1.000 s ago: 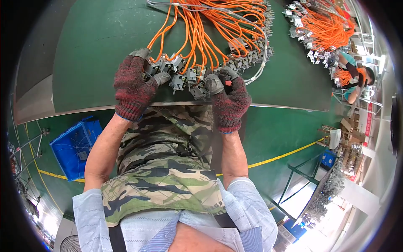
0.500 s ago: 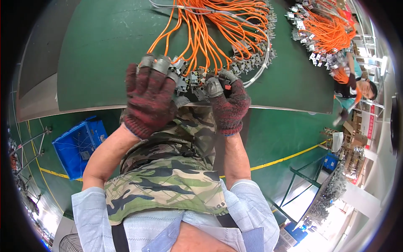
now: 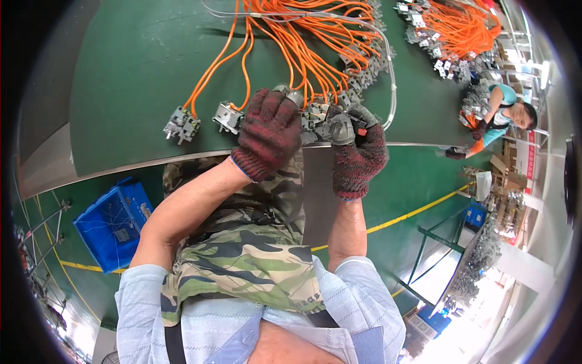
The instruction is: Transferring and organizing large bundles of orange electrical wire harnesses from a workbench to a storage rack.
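My left hand (image 3: 270,134), in a dark red and black knit glove with grey-taped fingertips, bends its closed fingers down over the cable ends near the table's front edge. What lies under those fingers is hidden. To its right, my right hand (image 3: 362,151), gloved alike, is closed in a pinch around a small dark thing with a red part, too covered to name. Between the hands lie grey metal connectors (image 3: 316,114) on orange cables (image 3: 297,45). Left of my left hand, one metal connector (image 3: 228,117) and a small cluster of connectors (image 3: 182,124) lie apart from the row.
A white cable (image 3: 393,79) curves around the bundle on the green tabletop (image 3: 133,79). Another orange cable bundle (image 3: 461,30) lies at the far right, where a co-worker (image 3: 500,112) in dark gloves works. A blue crate (image 3: 112,227) stands on the floor at left.
Both hands have shifted right along the connector row. My left hand's spread fingers have drawn together. Several connectors now lie separated at the left, their orange cables swung leftward.
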`<state>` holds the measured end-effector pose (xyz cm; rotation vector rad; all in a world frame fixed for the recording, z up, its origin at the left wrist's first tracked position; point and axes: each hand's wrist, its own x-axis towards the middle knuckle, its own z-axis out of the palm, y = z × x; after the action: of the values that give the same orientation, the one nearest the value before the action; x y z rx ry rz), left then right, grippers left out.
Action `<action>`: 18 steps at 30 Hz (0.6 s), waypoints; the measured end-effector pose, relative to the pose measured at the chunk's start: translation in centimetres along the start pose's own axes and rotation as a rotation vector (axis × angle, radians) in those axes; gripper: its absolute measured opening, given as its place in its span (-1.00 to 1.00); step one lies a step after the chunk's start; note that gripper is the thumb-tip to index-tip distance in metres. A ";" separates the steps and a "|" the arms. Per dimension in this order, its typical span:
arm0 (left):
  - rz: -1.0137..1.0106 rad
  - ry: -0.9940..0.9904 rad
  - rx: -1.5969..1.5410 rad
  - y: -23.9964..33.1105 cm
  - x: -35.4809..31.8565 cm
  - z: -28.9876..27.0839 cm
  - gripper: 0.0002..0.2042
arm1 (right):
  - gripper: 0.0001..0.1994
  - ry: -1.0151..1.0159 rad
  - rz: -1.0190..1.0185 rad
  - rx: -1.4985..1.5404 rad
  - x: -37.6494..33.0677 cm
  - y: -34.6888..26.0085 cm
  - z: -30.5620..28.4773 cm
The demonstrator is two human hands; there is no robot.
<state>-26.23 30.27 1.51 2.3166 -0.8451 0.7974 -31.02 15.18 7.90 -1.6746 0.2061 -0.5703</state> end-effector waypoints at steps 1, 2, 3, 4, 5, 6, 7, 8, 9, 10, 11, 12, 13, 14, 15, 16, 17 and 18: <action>0.001 0.005 -0.013 0.2 0.2 0.5 -0.78 | -0.67 -0.013 -0.010 -0.033 0.1 -0.2 -0.7; -0.010 -0.010 -0.009 0.4 0.3 0.8 -0.78 | -0.68 0.000 -0.088 -0.169 0.0 0.4 -1.6; -0.021 -0.026 -0.002 0.5 0.3 1.0 -0.77 | -0.69 -0.007 -0.079 -0.181 0.0 0.9 -2.1; -0.032 -0.091 -0.048 0.5 0.2 0.8 -0.72 | -0.69 -0.008 -0.066 -0.189 -0.3 1.2 -2.4; -0.026 -0.096 -0.053 0.7 0.4 0.8 -0.72 | -0.71 -0.015 -0.012 -0.113 -0.4 1.3 -2.5; -0.029 -0.122 -0.050 0.9 0.6 0.8 -0.68 | -0.71 -0.008 -0.009 -0.112 -0.5 2.0 -2.8; -0.031 -0.149 -0.043 1.0 0.7 0.7 -0.65 | -0.72 0.000 0.006 -0.082 -0.5 2.8 -2.9; -0.025 -0.155 -0.040 1.1 0.8 0.7 -0.65 | -0.73 0.008 0.020 -0.051 -0.6 3.3 -3.0; -0.026 -0.172 -0.037 1.1 1.0 0.6 -0.64 | -0.73 0.014 0.023 -0.044 -0.7 3.6 -3.3; -0.031 -0.187 -0.036 1.0 0.9 0.7 -0.63 | -0.73 -0.014 0.001 -0.061 -0.7 3.7 -3.3; -0.028 -0.191 -0.036 0.8 0.8 0.8 -0.63 | -0.73 -0.043 -0.021 -0.079 -0.7 3.7 -3.3; -0.019 -0.201 -0.039 0.6 0.6 0.9 -0.63 | -0.73 -0.060 -0.028 -0.173 -0.7 3.7 -3.3; -0.009 -0.210 -0.036 0.5 0.7 0.8 -0.62 | -0.73 -0.057 -0.027 -0.167 -0.7 3.6 -3.5; -0.006 -0.213 -0.032 0.5 0.8 0.6 -0.62 | -0.73 -0.087 -0.112 -0.283 -0.6 3.5 -3.6; 0.022 -0.235 -0.011 0.4 0.9 0.4 -0.62 | -0.73 -0.118 -0.198 -0.401 -0.5 3.3 -3.7; 0.050 -0.259 0.007 0.4 1.1 0.1 -0.61 | -0.72 -0.106 -0.187 -0.395 -0.6 3.4 -3.7; 0.051 -0.261 0.007 0.4 1.3 -0.2 -0.61 | -0.72 -0.105 -0.185 -0.394 -0.5 3.3 -3.9; 0.059 -0.308 -0.037 0.2 1.5 -0.6 -0.62 | -0.72 -0.110 -0.221 -0.441 -0.3 3.3 -4.1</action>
<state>-25.62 29.90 3.00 2.4266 -1.0535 0.4481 -32.62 11.13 4.98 -2.1697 0.0681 -0.6262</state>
